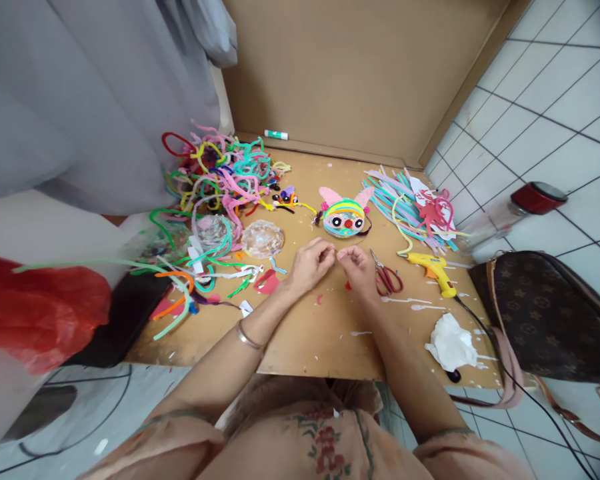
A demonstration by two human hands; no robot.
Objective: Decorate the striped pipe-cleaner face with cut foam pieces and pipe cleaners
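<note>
My left hand (311,263) and my right hand (359,268) meet over the middle of a brown board (325,333), fingertips pinched together around something too small to make out. Just beyond them lies a round craft face (345,215) with pink ears, striped pipe-cleaner bands, black eyes and a red nose. Red-handled scissors (386,276) lie right of my right hand. A yellow glue gun (431,270) lies further right, its black cord running off the board. A red paper scrap (267,282) lies left of my left hand.
A tangle of coloured pipe cleaners (215,183) fills the back left; straight ones (405,203) lie back right. A clear disc (263,238), a glue stick (277,135), crumpled tissue (451,343), a brown bag (545,317), a red-lidded jar (517,207) and a red plastic bag (35,313) surround the board.
</note>
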